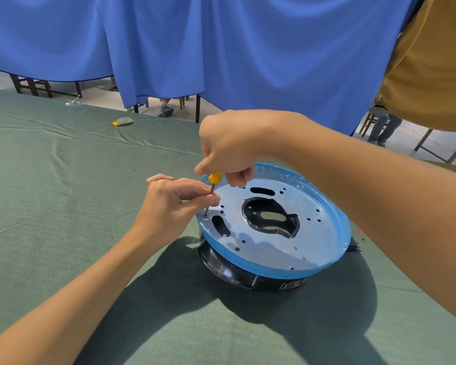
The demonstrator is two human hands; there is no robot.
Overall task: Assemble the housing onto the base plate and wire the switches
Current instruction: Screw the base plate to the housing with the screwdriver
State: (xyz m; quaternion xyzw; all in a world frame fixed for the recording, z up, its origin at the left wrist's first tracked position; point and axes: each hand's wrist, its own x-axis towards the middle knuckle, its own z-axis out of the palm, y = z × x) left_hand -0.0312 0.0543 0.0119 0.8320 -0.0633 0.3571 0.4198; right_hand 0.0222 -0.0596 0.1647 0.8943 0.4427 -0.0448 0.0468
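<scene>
Housing: the black round plastic housing (229,272) sits on the green-cloth desk (63,206), nearer its right edge than its left. Neither hand holds it, so a sideways push could slide it on the cloth.
Plate: the round silver metal base plate (313,233), blue film on its rim, lies on top of the housing. If it turns, its holes likely lose line with those beneath.
Left hand: the left hand (169,204) has its fingers (195,189) pinched on the grey shaft, just above the plate's left rim. A slip could jab them.
Screwdriver: the yellow-handled screwdriver (213,181) stands slightly tilted, tip at a hole. The tilt could make it skip out or start a screw crooked.
Right hand: the right hand (227,146) has its fingers (241,177) curled round the handle from above.
Far edge: a small yellow-and-grey scrap (123,121) lies well apart.
</scene>
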